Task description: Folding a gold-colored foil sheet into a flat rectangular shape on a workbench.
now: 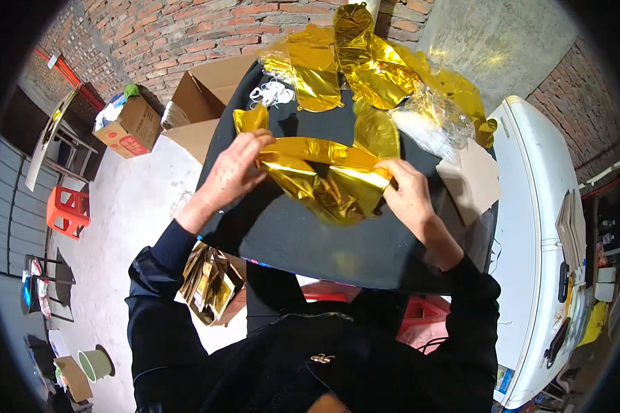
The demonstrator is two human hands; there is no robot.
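Observation:
A flat, uninflated gold foil balloon (317, 179) spans the space between my two hands above the black-covered table (310, 251). My left hand (238, 168) pinches its left end, with a flap of foil sticking up past the fingers. At the opposite end my right hand (408, 189) grips the foil between thumb and fingers. The middle of the balloon sags and wrinkles toward me. More gold foil balloons (372, 62) lie heaped at the table's far side. White string (272, 93) sits in a small tangle at the far left of the table.
Clear plastic bags (437, 124) and a piece of cardboard (472, 182) lie at the table's right. A white chest freezer (530, 227) stands close on that side. Below the table's left front is a box of folded gold foil (213, 282). Open cartons (200, 103) stand back left.

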